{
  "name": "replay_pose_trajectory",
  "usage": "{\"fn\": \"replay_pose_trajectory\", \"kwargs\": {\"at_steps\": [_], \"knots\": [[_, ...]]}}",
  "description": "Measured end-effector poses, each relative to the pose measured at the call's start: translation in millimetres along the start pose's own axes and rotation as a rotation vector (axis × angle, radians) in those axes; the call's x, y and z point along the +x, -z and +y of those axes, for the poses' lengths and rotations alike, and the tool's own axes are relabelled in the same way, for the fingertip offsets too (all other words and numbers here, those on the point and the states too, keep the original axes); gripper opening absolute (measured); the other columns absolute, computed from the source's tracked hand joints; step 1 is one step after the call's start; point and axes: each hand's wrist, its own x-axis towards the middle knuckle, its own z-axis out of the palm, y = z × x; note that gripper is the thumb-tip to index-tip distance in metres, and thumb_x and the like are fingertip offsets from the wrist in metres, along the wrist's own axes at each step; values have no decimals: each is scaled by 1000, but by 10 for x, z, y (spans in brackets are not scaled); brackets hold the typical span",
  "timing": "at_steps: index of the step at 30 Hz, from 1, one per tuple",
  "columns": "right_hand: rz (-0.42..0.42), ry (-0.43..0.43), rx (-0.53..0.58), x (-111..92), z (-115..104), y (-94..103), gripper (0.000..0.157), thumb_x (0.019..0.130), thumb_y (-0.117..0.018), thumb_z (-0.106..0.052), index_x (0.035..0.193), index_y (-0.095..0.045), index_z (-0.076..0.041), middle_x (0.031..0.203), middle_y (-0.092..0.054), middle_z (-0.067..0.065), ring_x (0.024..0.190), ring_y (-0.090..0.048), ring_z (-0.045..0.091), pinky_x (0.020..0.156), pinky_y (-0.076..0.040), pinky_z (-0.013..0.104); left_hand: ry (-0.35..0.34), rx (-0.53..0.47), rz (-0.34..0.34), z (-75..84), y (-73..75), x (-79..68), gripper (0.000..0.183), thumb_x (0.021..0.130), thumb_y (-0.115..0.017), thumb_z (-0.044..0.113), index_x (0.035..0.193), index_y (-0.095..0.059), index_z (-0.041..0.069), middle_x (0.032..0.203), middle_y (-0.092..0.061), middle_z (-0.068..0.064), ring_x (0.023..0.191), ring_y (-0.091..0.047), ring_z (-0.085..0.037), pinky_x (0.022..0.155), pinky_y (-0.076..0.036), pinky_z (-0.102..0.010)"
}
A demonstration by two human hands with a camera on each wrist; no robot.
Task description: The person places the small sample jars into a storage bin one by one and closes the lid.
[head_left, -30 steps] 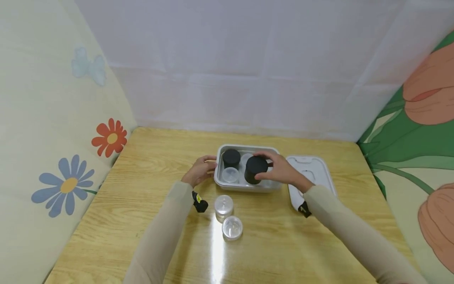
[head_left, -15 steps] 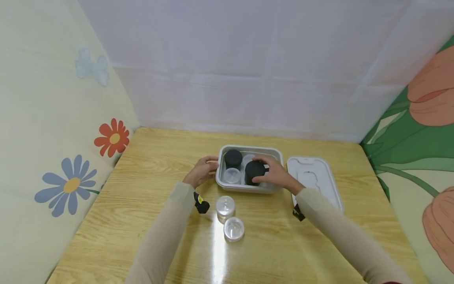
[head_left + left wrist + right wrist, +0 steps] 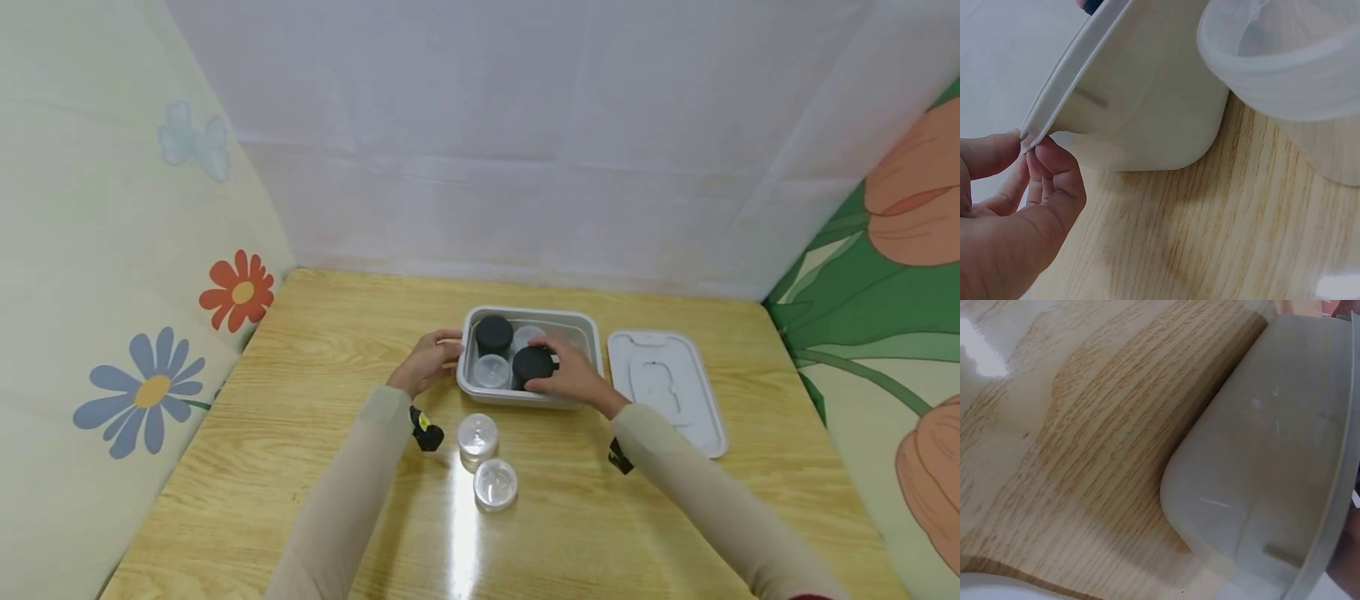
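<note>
A pale rectangular plastic box [image 3: 540,400] stands on the table, uncovered. My left hand [image 3: 429,364] pinches its left rim between thumb and fingers, as the left wrist view shows closely. Inside the box, at the front middle, a round black-topped container [image 3: 533,365] is gripped by my right hand [image 3: 573,375] from its right side. A second black container [image 3: 494,334] is at the back left. Two clear round containers [image 3: 491,372] also sit in the box. The right hand is mostly hidden behind the box wall in the right wrist view.
A white lid [image 3: 701,417] lies right of the box. Two clear round jars stand on the table in front: one jar [image 3: 477,437] nearer the box, another jar [image 3: 495,485] closer to me. A white cloth wall [image 3: 525,208] borders the back.
My right hand has lowered the black container deeper into the box and shifted it slightly left, beside the front clear container. The left hand keeps its hold on the rim.
</note>
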Motion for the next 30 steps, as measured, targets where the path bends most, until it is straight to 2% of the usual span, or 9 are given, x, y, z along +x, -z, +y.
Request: {"fn": "replay_pose_trajectory", "kwargs": {"at_steps": [9,19,30], "knots": [[40,-23,-24,-13,-31,-62,67,71,-84,-17,128,-53,-1,131,-53,20,117,-52,36,95,-46,49,-6,15,-7,-3,-3,-9,41,97,-44,1,138,-37,-1,97,-58,-3,80,-58,-10,70,-49,-24],[-4,-96,-13,10,-71,-64,67,73,-82,-23,129,-51,-2,130,-53,18,119,-50,38,99,-44,49,-3,8,5,34,-5,-24,42,96,-44,0,137,-37,-2,101,-59,-7,80,-58,-10,70,-49,-25],[-1,-44,1,18,-39,-60,66,72,-83,-20,127,-53,1,124,-55,20,113,-54,38,95,-46,47,0,-1,0,19,-11,-14,41,96,-45,0,137,-38,-2,102,-59,-8,79,-58,-11,70,-49,-26]]}}
